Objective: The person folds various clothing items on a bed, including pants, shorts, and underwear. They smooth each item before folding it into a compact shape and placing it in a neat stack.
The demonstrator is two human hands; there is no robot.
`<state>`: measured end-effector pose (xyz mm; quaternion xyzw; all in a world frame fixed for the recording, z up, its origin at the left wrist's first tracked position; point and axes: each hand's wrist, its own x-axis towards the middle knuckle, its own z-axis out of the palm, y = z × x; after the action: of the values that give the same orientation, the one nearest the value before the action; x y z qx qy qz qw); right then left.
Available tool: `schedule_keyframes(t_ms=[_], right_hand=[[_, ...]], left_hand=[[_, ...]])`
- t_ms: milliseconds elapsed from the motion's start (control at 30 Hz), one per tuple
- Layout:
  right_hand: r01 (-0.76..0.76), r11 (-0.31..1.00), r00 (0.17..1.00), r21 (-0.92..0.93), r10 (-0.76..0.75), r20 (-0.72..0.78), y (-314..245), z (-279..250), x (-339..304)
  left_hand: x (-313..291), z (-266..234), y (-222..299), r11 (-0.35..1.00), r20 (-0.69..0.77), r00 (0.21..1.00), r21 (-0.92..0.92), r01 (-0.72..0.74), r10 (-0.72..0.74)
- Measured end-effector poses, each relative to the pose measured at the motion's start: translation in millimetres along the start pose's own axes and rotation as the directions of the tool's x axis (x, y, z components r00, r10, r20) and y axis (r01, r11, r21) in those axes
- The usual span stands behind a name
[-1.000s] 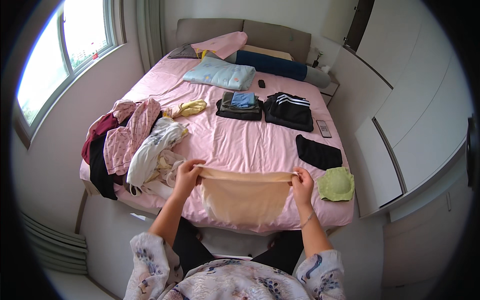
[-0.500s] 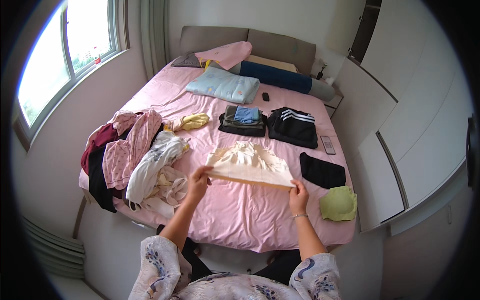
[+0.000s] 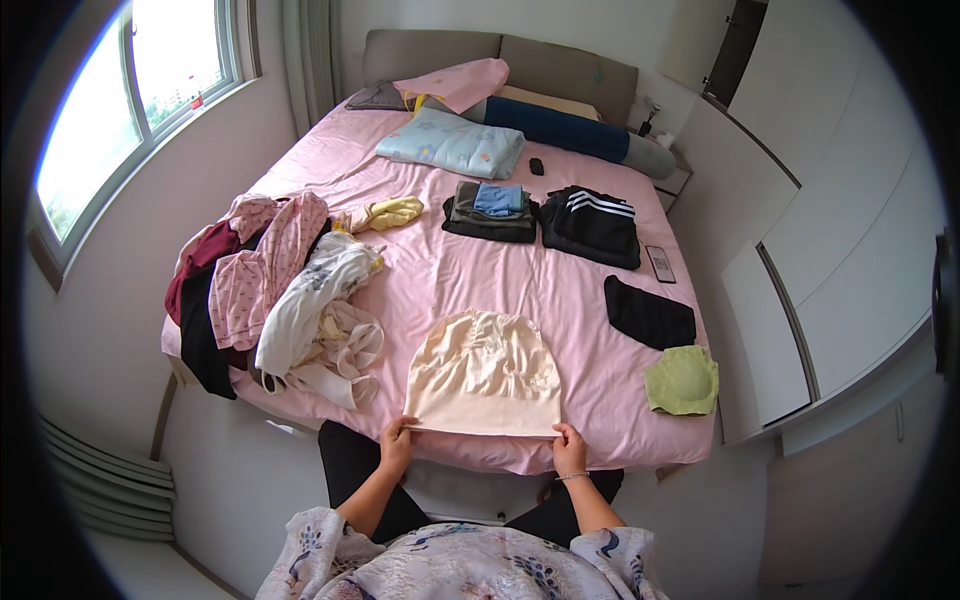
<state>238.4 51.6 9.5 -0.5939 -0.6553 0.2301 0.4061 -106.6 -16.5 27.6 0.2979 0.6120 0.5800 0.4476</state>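
A cream garment (image 3: 485,385) with a gathered, rounded far part and a smooth straight band lies spread on the near side of the bed; its exact kind does not show. My left hand (image 3: 396,446) pinches the left corner of the band at the bed's front edge. At the right corner, my right hand (image 3: 570,451) grips the same band, which is stretched straight between them. Right of the garment lie folded black clothing (image 3: 650,312) and a light green bra cup (image 3: 681,381). To the left is a loose heap of clothes (image 3: 265,290) in pink, white, dark red and black.
Farther up the pink-sheeted bed (image 3: 460,270) sit a folded dark stack with a blue piece (image 3: 497,200) and black clothes with white stripes (image 3: 592,228). A phone (image 3: 660,264) lies near the right edge. A light blue quilt (image 3: 450,143) and a bolster (image 3: 555,130) are by the headboard.
Both hands have drawn the cream garment toward me and lowered it to the bed's front edge. It was held up and bunched; now it lies flatter, and my hands are closer together.
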Motion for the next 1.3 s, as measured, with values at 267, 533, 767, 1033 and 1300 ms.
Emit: schedule_keyframes(t_ms=[267, 533, 767, 1033, 1300], right_hand=[[-0.462, 0.636, 0.830, 0.618, 0.556, 0.049, 7, 5, -14], [-0.727, 0.517, 0.681, 0.453, 0.630, 0.374, 15, 7, 1], [-0.643, 0.687, 0.765, 0.340, 0.597, 0.242, -17, -1, 8], [0.321, 0.923, 0.947, -0.214, -0.309, 0.090, -109, 22, 22], [0.473, 0.843, 0.872, -0.257, -0.406, 0.272, -102, 43, -1]], left_hand=[[3, -8, 4, 0.897, 0.002, 0.965, -0.368, 0.245, -0.262], [15, -6, -7, 0.952, 0.080, 0.953, -0.071, 0.298, -0.292], [14, 7, 2, 0.994, -0.049, 0.995, 0.071, 0.089, -0.085], [-11, 72, 58, 0.690, 0.179, 0.938, 0.638, -0.340, 0.297], [-23, 76, 33, 0.505, 0.396, 0.878, 0.718, -0.479, 0.270]])
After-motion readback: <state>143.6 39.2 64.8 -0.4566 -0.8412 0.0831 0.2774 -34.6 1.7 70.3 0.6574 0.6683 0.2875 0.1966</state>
